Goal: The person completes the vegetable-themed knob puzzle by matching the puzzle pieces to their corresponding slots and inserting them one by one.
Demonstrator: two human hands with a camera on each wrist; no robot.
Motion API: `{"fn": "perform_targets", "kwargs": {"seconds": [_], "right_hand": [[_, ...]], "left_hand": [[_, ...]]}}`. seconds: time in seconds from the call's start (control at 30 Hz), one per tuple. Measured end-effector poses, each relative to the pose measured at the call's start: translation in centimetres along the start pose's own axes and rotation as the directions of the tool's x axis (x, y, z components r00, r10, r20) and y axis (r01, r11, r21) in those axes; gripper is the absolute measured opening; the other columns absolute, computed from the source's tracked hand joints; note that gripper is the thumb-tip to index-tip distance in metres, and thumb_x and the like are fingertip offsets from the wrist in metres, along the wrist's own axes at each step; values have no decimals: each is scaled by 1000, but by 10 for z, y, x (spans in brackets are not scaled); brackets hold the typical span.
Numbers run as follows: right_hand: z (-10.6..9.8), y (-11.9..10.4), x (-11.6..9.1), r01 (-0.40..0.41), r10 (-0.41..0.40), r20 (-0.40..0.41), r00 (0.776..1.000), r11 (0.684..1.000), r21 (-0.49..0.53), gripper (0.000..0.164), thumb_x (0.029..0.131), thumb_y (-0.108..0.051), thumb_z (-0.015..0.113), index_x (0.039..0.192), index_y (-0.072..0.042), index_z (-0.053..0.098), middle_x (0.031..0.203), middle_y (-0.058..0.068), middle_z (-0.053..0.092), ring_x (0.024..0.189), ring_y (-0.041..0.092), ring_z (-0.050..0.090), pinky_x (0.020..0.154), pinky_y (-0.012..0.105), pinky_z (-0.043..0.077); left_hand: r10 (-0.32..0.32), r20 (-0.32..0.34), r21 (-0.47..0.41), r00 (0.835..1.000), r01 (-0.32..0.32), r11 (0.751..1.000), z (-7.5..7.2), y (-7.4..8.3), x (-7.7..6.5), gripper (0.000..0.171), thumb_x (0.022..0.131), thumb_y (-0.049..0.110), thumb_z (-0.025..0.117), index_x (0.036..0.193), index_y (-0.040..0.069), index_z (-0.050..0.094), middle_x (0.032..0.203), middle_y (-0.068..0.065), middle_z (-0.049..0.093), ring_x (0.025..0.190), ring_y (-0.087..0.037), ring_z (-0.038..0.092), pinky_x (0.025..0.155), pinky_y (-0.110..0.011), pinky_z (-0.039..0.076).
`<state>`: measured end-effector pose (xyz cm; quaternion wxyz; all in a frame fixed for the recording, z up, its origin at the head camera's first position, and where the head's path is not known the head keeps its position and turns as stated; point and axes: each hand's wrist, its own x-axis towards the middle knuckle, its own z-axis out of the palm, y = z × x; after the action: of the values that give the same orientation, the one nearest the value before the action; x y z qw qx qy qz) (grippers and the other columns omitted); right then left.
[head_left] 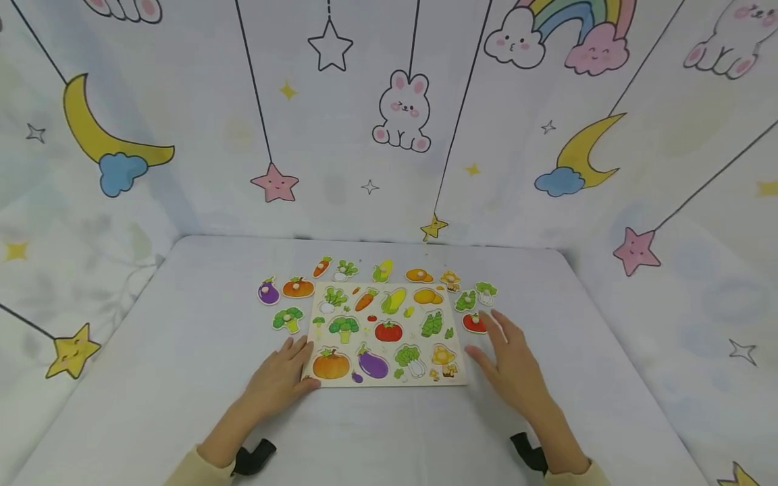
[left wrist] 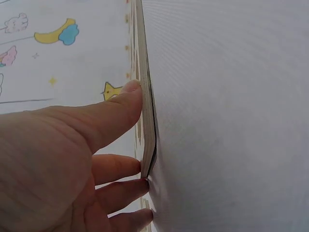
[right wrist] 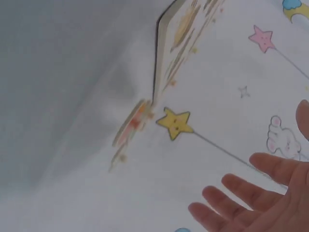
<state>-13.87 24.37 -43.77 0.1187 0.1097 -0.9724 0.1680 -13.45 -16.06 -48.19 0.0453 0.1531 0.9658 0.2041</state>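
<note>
A pale wooden puzzle board (head_left: 389, 337) with vegetable pictures lies flat on the table. My left hand (head_left: 279, 378) rests at its near left corner; the left wrist view shows the thumb (left wrist: 113, 113) against the board edge (left wrist: 147, 121) and extended fingers touching its side. To the right of the board, my right hand (head_left: 513, 368) hovers beside a tomato piece (head_left: 474, 322), fingers spread and holding nothing. The fingertips partly overlap that piece in the head view. In the right wrist view the fingers (right wrist: 241, 193) stand apart from the pieces.
Loose knobbed pieces lie round the board: eggplant (head_left: 269, 291), pumpkin (head_left: 298, 288) and broccoli (head_left: 288, 320) at left; carrot (head_left: 322, 267), corn (head_left: 382, 271) and potato (head_left: 419, 275) behind; mushroom (head_left: 450, 280) and leafy greens (head_left: 485, 292) at right. A patterned cloth wall (head_left: 340, 135) rises behind.
</note>
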Motion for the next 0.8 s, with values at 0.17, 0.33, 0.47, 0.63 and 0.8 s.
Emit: {"fn": "perform_targets", "kwargs": {"seconds": [0.17, 0.33, 0.47, 0.63, 0.8], "right_hand": [[-9, 28, 24, -44, 44, 13, 999, 997, 56, 60, 90, -22, 71, 143, -8, 47, 130, 24, 52, 115, 42, 50, 88, 58, 52], [-8, 44, 53, -107, 89, 187, 978, 990, 92, 48, 88, -12, 72, 132, -3, 56, 103, 20, 63, 93, 34, 57, 76, 45, 53], [3, 54, 75, -217, 153, 391, 908, 968, 127, 42, 89, -12, 69, 128, -4, 56, 95, 15, 62, 80, 25, 56, 65, 33, 50], [21, 66, 94, -287, 193, 472, 860, 948, 135, 32, 87, -12, 71, 116, -6, 60, 89, 9, 61, 75, 20, 54, 63, 29, 44], [29, 68, 102, -297, 220, 474, 852, 950, 93, 20, 85, -12, 71, 103, -9, 65, 83, 4, 61, 73, 19, 54, 65, 32, 39]], "left_hand": [[-5, -28, -2, 1000, 5, 1000, 0, -3, -3, 72, 87, 38, 71, 141, -3, 48, 150, -24, 41, 140, -48, 33, 109, -65, 33], [-10, -32, -14, 999, 9, 1000, 2, -4, -4, 72, 87, 38, 70, 142, -1, 47, 151, -23, 40, 141, -48, 32, 109, -66, 31], [-12, -32, -27, 999, 11, 1000, 4, -4, -3, 72, 87, 39, 71, 142, -1, 48, 151, -22, 41, 141, -47, 32, 109, -66, 31], [-21, -29, -29, 999, 20, 999, 5, -3, -2, 72, 86, 39, 71, 142, 0, 48, 151, -21, 41, 141, -47, 33, 109, -66, 31], [-23, -25, -30, 999, 22, 999, 3, 0, -2, 72, 86, 40, 72, 141, 1, 49, 151, -20, 42, 141, -46, 33, 109, -65, 32]]}}
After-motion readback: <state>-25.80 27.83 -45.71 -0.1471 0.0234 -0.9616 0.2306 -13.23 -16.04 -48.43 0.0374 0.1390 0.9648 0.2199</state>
